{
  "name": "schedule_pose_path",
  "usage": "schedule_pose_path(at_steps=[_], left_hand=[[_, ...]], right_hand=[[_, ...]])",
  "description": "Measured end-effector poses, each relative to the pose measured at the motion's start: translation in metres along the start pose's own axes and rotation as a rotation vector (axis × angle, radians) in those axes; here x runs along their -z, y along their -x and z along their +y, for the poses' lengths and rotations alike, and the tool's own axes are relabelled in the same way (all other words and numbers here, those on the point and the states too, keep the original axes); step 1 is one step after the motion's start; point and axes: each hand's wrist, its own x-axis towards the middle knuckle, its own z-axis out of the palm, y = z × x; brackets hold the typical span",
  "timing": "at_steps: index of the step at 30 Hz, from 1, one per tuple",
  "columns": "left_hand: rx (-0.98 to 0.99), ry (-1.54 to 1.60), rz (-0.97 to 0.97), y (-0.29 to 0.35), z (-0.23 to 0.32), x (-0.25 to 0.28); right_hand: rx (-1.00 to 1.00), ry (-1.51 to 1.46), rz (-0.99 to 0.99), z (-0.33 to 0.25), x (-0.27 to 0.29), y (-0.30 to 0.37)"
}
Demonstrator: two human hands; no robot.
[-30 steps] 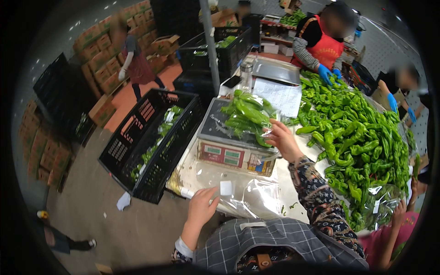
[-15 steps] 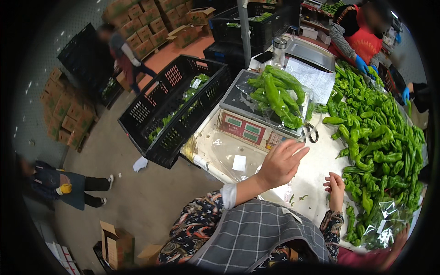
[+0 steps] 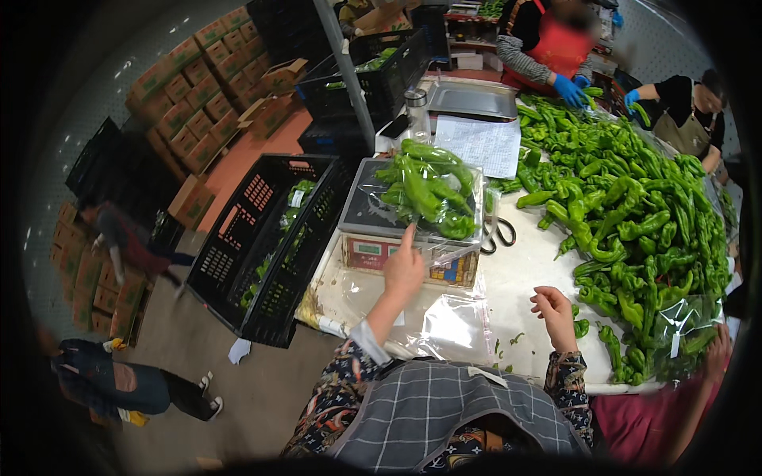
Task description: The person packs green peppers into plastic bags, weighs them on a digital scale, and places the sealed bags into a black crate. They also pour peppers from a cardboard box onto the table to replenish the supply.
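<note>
A clear bag of long green peppers [image 3: 432, 186] lies on the dark platform of a weighing scale [image 3: 361, 206]. My left hand [image 3: 403, 270] is in front of the scale, its index finger stretched toward the bag's near edge; whether it touches the bag I cannot tell. That hand holds nothing I can see. My right hand [image 3: 558, 316] hovers above the white table [image 3: 516, 270], empty, its fingers loosely bent and apart. Flat clear plastic bags [image 3: 452, 321] lie below the scale, between my forearms. Loose peppers [image 3: 627, 222] form a large heap to the right.
Left of the table stands a black crate [image 3: 238, 230] holding bagged peppers. Black scissors [image 3: 500, 236], a paper sheet [image 3: 476, 147], a metal tray [image 3: 472, 101] and a glass bottle [image 3: 417, 111] lie around the scale. Blue-gloved co-workers handle peppers across the heap; another person's hand [image 3: 718, 349] is at right.
My left hand has moved left and forward, from beside the scale's near right corner to the bag's near edge, index finger extended. My right hand stays nearly where it was. The view has shifted.
</note>
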Motion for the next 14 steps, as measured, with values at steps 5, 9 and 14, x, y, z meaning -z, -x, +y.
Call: schedule_pose_path(at_steps=[5,9,14], left_hand=[[-0.07,0.128,-0.007,0.013,-0.03,0.039],[-0.078,0.198,-0.126,0.024,-0.032,0.053],[-0.125,0.132,-0.171,0.026,-0.045,0.06]], right_hand=[[0.324,0.227,0.144,-0.035,-0.041,-0.013],[0.63,0.388,0.115,-0.06,-0.105,-0.029],[0.739,0.49,0.219,-0.066,-0.16,-0.068]])
